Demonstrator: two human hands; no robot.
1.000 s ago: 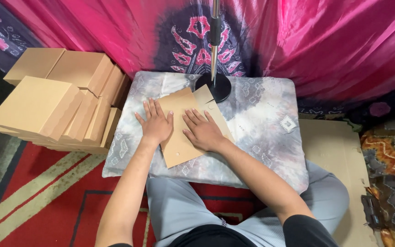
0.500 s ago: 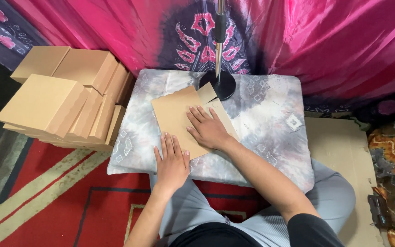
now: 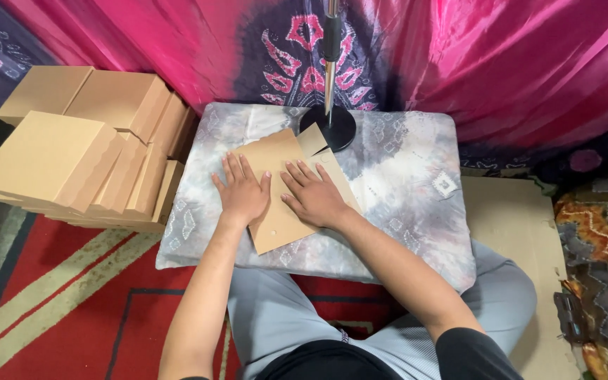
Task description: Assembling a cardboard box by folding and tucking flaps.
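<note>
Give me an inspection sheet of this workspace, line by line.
Surface: low table under a grey patterned cloth.
Job's things: flat brown cardboard sheet lying on the cloth.
Clutter: black round stand base with upright pole, touching the sheet's far corner.
Hands: left hand and right hand both flat on the sheet, fingers spread.
Cables: nothing seen.
Surroundings: folded cardboard boxes stacked left; pink drape behind; red rug; flat cardboard right.
</note>
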